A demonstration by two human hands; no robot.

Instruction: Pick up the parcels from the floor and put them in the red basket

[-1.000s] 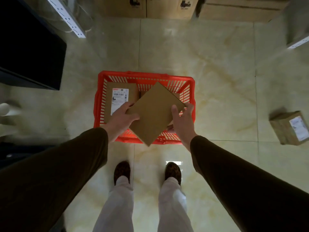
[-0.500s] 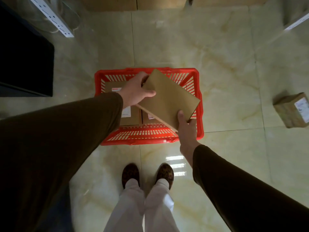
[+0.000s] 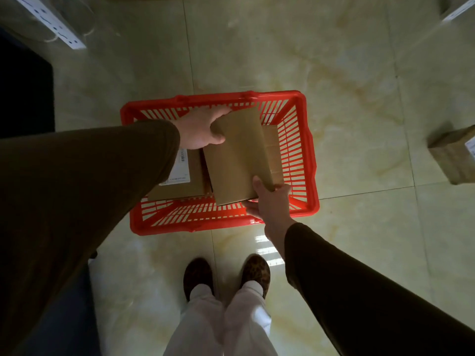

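Note:
A flat brown cardboard parcel [image 3: 239,155] is held tilted inside the red basket [image 3: 305,155] on the tiled floor. My left hand [image 3: 200,129] grips its far left corner and my right hand [image 3: 270,199] grips its near right corner. Under it lies a parcel with a white label [image 3: 185,181] on the basket's left side and another brown parcel [image 3: 271,150] on the right, mostly hidden. One more labelled parcel [image 3: 452,155] lies on the floor at the right edge.
A dark cabinet [image 3: 25,93] stands at the left, with a white shelf rail [image 3: 51,21] above it. Another rail end [image 3: 460,9] shows at the top right. My feet [image 3: 226,276] stand just in front of the basket.
Both hands have lowered the flat parcel from above the basket down into it and turned it lengthwise. The view has moved closer over the basket.

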